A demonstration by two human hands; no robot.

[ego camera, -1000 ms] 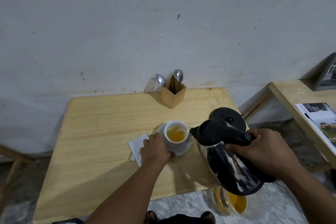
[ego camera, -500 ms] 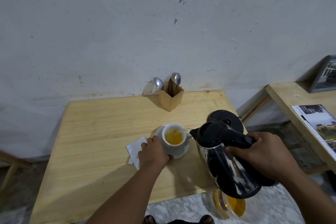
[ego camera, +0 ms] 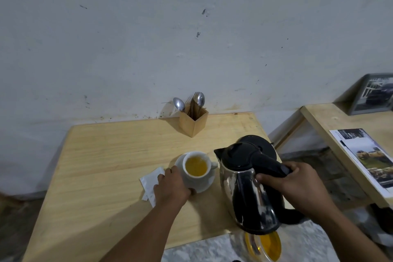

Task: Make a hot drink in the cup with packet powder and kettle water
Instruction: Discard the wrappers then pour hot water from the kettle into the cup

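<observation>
Head view, cup [ego camera: 196, 168]: on its saucer [ego camera: 205, 184], mid-table, holding orange drink.
Left hand [ego camera: 170, 185]: fingers grip the saucer's near-left rim.
Kettle [ego camera: 247, 185]: just right of the cup, near upright, spout toward it.
Right hand [ego camera: 297, 185]: clenched around the kettle handle.
Base [ego camera: 266, 144]: behind the kettle, nearer the right hand.
Packet [ego camera: 152, 181]: left of the saucer.
</observation>
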